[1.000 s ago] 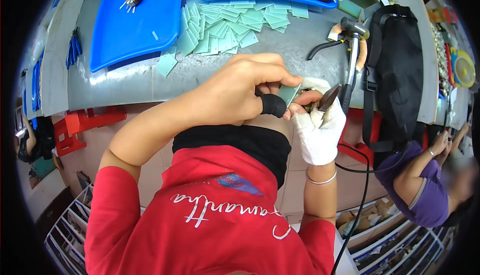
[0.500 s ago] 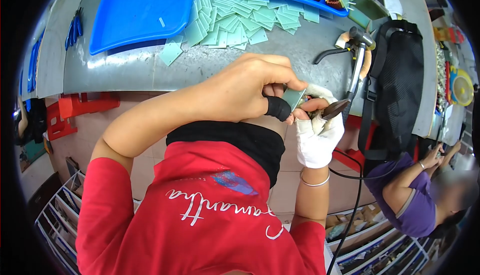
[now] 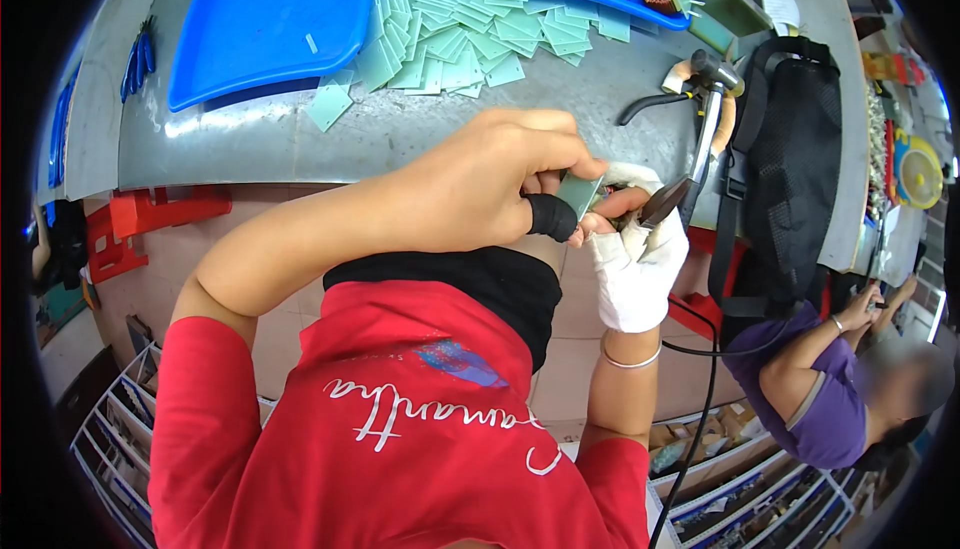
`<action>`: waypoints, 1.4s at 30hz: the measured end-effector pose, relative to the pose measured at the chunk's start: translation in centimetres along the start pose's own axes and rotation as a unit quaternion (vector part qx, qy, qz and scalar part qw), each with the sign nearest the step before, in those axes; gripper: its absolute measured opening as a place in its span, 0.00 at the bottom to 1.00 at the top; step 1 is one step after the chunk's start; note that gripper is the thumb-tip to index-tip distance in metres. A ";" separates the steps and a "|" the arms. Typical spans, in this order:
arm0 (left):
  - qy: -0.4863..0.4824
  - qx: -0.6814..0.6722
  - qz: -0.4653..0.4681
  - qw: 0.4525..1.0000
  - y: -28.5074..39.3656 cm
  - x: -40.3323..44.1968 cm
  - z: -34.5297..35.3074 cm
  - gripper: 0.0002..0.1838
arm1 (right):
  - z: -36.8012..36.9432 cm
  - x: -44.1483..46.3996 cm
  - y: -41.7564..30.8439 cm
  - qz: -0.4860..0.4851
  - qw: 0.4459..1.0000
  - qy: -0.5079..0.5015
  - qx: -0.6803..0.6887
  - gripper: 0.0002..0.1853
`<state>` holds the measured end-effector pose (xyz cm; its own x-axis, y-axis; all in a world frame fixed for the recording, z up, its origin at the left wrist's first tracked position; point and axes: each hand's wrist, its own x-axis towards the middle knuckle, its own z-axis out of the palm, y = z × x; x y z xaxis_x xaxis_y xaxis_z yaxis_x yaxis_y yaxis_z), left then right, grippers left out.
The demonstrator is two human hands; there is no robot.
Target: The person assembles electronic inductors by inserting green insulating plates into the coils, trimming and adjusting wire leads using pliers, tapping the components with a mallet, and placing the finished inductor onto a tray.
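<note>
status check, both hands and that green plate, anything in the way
Left hand pinching green plate, partly hidden by fingers. White-gloved right hand holding dark-tipped tool. Hammer close beyond right hand, no obvious obstruction.

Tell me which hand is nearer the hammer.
Right: the gloved right hand is close by, left of the hammer and nearer the body; the left hand is farther left.

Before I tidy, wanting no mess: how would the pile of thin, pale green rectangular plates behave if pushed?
The pile of pale green plates would probably spread, since its pieces overlap at mixed angles. Each plate looks stiff, with straight edges, and is likely light, being thin.
</note>
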<state>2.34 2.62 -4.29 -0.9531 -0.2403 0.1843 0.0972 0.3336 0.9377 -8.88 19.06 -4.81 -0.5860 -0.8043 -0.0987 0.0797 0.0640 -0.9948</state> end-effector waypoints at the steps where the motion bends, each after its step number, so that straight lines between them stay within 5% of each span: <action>1: 0.001 0.008 0.008 1.000 0.0 -0.1 0.1 0.22 | -0.1 0.1 0.0 -0.008 1.000 -0.010 0.000 0.18; 21: -0.015 0.023 0.038 0.999 0.1 0.5 -0.1 0.24 | 0.2 0.1 -0.2 -0.029 0.994 -0.013 0.108 0.15; 30: -0.002 0.018 0.026 0.999 0.0 0.4 -0.2 0.23 | -0.1 -0.3 0.9 -0.100 0.994 0.032 -0.040 0.14; 42: 0.005 0.023 0.014 1.000 0.8 0.2 0.3 0.23 | -0.6 -0.1 0.6 -0.016 1.000 0.004 -0.011 0.18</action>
<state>2.13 3.15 -3.56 -0.9470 -0.2396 0.2141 0.1109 0.3817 0.9176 -9.29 19.52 -5.40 -0.5938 -0.8018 -0.0675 0.0434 0.0518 -0.9977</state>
